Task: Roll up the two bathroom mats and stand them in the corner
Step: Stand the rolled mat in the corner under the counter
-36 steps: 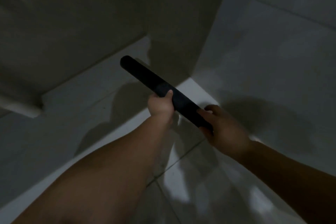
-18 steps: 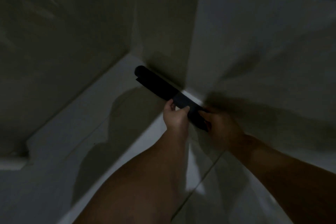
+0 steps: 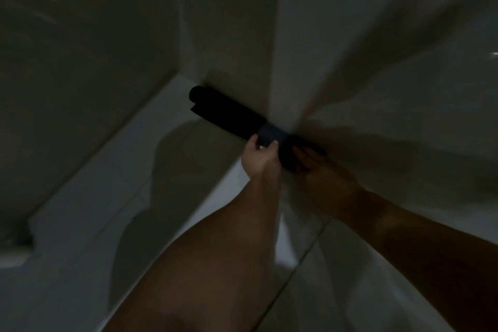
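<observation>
In the dim corner where two pale walls meet, the rolled black mat (image 3: 229, 113) now lies with its far end close against the wall edge (image 3: 276, 67), nearer than half a second ago, when a strip of pale floor was visible between roll and wall. A second ago the roll was held out over open floor, well short of the corner, and the view looked down more steeply; since then the view has swung up, so that walls fill most of the frame. The roll is tilted, its far end up and to the left, its near end hidden between the hands.

The left hand (image 3: 260, 159) grasps the roll near its middle, thumb and fingers curled around a paler band (image 3: 270, 133) that wraps it; the grip looks the same as half a second ago. The right hand (image 3: 320, 172) sits at the near end with its fingers laid along the dark roll, though the gloom and blur make it hard to say whether they close around it or only press against it.

A loose edge of the mat shows as a small step at the far end. A raised white ledge (image 3: 129, 159) runs along the left wall toward the corner, and the shadows of the arms fall across it. Below the hands lies the glossy tiled floor (image 3: 350, 291) with a dark grout line. Both forearms cross the lower frame and hide much of the floor beneath.
</observation>
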`<state>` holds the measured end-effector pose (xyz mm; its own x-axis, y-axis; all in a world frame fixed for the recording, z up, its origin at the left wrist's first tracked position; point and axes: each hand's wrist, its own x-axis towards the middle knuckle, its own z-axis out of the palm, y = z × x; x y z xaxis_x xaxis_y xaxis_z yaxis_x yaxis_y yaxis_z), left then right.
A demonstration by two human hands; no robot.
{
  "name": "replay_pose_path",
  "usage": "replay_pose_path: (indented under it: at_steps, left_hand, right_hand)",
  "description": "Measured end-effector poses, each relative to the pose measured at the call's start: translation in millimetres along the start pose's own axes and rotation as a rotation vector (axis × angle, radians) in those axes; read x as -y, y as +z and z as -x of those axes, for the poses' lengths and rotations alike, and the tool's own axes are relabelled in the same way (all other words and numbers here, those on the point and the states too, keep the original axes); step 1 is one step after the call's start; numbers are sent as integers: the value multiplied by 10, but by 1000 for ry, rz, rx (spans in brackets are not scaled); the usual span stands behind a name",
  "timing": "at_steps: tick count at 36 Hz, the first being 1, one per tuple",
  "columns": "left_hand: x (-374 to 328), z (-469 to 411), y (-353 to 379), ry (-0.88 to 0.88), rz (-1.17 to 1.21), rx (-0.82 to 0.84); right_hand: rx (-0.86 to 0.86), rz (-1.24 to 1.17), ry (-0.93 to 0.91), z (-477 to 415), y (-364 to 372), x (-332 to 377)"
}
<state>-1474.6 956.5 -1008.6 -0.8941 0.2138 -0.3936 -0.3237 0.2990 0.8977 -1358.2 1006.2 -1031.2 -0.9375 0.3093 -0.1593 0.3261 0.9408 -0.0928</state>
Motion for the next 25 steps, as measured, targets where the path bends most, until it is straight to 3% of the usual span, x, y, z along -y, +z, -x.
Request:
replay_pose_path:
  at_steps: [5, 8, 12, 14, 19, 23, 25]
  left_hand:
    - [-31, 152, -124, 52, -97, 134]
    - [45, 242, -239, 133, -283, 175]
    - [141, 447, -347, 414, -665, 323]
    - [185, 587, -365, 532, -824, 470]
    - [165, 902, -247, 716, -961, 758]
    - [127, 1201, -51, 930, -1014, 864]
    - [185, 1366, 61, 1013, -1027, 921]
  right_hand:
    - [-26, -8, -26, 85, -296, 25]
    - [110, -97, 36, 262, -375, -34]
    - [-17, -186, 77, 576, -421, -88]
    - [79, -91, 80, 804, -488, -108]
    - [12, -29, 156, 1379, -559, -183]
    - [93, -27, 316, 1876, -651, -200]
    - [30, -49, 395, 2159, -717, -215]
